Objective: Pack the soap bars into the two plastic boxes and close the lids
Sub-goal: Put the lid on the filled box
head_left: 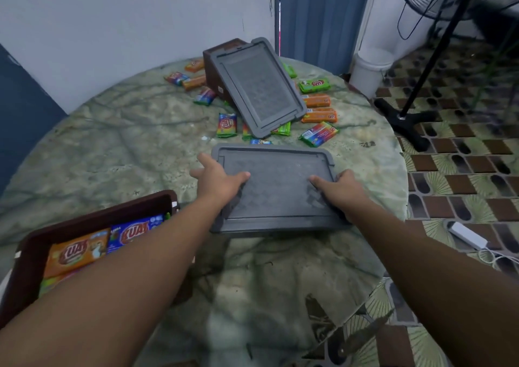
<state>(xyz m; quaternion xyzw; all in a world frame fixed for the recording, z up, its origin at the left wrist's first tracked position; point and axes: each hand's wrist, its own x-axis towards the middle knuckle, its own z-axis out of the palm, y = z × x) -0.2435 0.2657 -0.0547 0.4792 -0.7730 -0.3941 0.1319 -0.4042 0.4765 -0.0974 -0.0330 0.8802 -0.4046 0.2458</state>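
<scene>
A grey plastic lid (pixel 276 189) is in the middle of the round table, its near edge lifted. My left hand (pixel 217 178) grips its left edge with the thumb on top. My right hand (pixel 341 186) grips its right edge the same way. A dark brown box (pixel 31 243) at the near left holds orange and blue soap bars (pixel 78 250). A second brown box (pixel 217 63) stands at the far side with another grey lid (pixel 259 87) leaning against it. Several wrapped soap bars (pixel 318 133) lie scattered around that box.
The marble-patterned table (pixel 126 142) stands against a white wall. A fan stand (pixel 407 113) and a white bucket (pixel 368 70) are on the tiled floor to the right. A white adapter with cable (pixel 467 236) lies on the floor by the table's edge.
</scene>
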